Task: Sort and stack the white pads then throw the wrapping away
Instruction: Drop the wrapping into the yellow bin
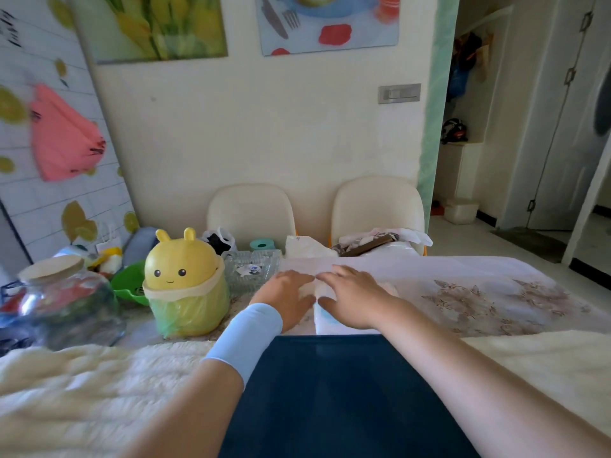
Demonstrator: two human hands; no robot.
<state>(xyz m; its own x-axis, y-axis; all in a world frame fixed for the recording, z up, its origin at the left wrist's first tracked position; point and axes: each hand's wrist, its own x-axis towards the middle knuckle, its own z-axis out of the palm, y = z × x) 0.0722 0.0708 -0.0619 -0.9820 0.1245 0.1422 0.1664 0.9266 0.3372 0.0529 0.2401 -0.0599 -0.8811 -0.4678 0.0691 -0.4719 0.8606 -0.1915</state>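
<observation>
Both hands pressed flat on white pads beside the yellow bin.

To the right of the yellow bin [186, 285], the table [496, 292] runs open and bare under its floral cloth as far as its right edge; left of the bin sit a green bowl [127, 285] and a glass jar [62, 299], and just behind it a clear glass dish [251, 267]. The left hand [286, 300], with a pale blue wristband [246, 338], and the right hand [352, 297] lie palm down with fingers spread, gripping nothing, on the white pads [325, 320]. The pads are soft and white with a faint blue tint, just right of the bin, near the table's front edge. Two cream chairs [251, 209] stand behind the bin against a pale wall.
</observation>
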